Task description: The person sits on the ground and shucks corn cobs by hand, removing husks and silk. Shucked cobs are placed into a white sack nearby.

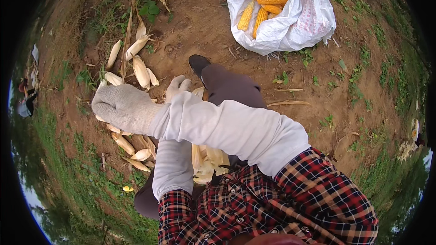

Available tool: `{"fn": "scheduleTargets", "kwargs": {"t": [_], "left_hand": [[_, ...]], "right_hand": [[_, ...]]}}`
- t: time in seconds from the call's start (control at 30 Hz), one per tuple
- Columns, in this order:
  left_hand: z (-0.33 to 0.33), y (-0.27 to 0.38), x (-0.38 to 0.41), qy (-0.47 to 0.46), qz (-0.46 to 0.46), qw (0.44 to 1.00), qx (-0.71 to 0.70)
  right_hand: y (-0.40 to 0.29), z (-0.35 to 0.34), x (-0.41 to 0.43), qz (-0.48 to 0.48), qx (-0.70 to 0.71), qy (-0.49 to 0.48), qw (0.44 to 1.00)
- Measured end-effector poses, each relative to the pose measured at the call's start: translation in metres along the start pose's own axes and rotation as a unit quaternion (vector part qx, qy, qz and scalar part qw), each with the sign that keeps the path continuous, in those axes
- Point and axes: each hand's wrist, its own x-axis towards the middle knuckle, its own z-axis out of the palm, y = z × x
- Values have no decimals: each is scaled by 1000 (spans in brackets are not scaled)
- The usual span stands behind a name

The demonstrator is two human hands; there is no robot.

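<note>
My right arm reaches leftward across my left arm. My right hand point(124, 107), in a pale knitted glove, is over the corn in husks with its fingers curled; whatever lies under its palm is hidden. Beyond the right wrist, my gloved left hand point(177, 87) shows only partly, its fingers bent. Unhusked ears of corn lie on the soil around the right hand: one pale ear point(141, 71) above it, another ear point(123, 144) below, several more beside them. Loose corn husks point(209, 161) are bunched between my legs, partly covered by the right sleeve.
A white woven sack point(315, 17) stands at the upper right, its mouth folded back around several bare yellow corn ears point(260, 22). My dark shoe point(198, 64) is on the bare soil. Weeds point(150, 10) and dry stalks point(128, 37) lie at upper left. Another person point(28, 103) appears small at the far left rim.
</note>
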Motion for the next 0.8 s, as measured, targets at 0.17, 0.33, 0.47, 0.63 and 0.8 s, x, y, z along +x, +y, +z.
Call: {"fn": "scheduleTargets", "kwargs": {"t": [0.17, 0.33, 0.47, 0.63, 0.8], "left_hand": [[-4, -71, -70, -89, -88, 987, 97], [25, -78, -115, -174, -118, 975, 69], [43, -74, -112, -233, -92, 967, 42], [10, -110, -101, -177, -120, 977, -8], [-62, -196, -77, 8, -219, 975, -15]], "right_hand": [[9, 0, -5, -6, -124, -99, 987], [35, 20, -24, -29, -435, -382, 814], [68, 28, -56, -5, -498, -530, 687], [78, 32, -78, 19, -506, -532, 679], [76, 23, -76, -53, -526, -507, 680]]}}
